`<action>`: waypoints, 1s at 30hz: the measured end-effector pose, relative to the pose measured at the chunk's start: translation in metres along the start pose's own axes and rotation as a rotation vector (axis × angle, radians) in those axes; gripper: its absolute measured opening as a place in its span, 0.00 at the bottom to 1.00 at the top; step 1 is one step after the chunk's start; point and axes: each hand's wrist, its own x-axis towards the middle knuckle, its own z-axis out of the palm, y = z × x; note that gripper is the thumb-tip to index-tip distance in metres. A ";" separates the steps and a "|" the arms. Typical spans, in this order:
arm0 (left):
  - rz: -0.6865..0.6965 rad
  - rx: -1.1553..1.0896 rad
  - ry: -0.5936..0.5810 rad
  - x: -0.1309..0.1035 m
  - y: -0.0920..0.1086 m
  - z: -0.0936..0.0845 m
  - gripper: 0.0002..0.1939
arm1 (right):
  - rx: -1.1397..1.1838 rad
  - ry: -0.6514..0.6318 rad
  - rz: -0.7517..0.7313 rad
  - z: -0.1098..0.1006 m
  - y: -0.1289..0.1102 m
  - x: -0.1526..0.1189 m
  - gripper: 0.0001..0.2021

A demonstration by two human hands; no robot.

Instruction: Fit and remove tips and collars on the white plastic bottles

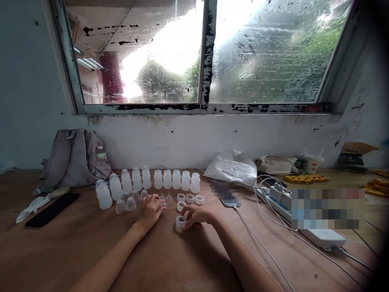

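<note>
My left hand (149, 211) rests low over the small clear nipples (169, 197), its fingers curled over one; whether it grips it is hidden. My right hand (197, 216) has its thumb and fingers closed on a translucent ring (180, 220) at the table's middle. Several more rings (190, 198) lie flat just behind that hand. Clear dome caps (131, 203) stand left of my left hand. Behind them is a row of frosted bottles (103, 194), the left ones capped. Further right, several bottles (167, 179) stand with no caps on.
A grey backpack (75, 158) and a black case (52, 210) are at the left. Behind the rings lies a silver bag (232, 167). On the right are a phone (229, 199) with a cable, a white power strip (322, 236) and yellow parts (306, 179).
</note>
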 end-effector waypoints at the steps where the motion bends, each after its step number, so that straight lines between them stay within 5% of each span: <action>1: -0.023 0.009 0.001 0.000 -0.001 0.001 0.08 | -0.007 -0.004 0.006 -0.001 0.001 0.000 0.24; 16: -0.128 0.041 -0.051 0.003 -0.010 0.019 0.13 | -0.132 0.128 0.161 -0.018 0.012 -0.001 0.25; 25: -0.121 0.009 0.047 0.003 -0.009 0.015 0.11 | -0.244 0.441 0.280 -0.021 0.021 0.004 0.23; 30: -0.111 -0.001 0.067 0.001 -0.006 0.012 0.11 | -0.262 0.564 0.224 -0.016 0.018 0.002 0.23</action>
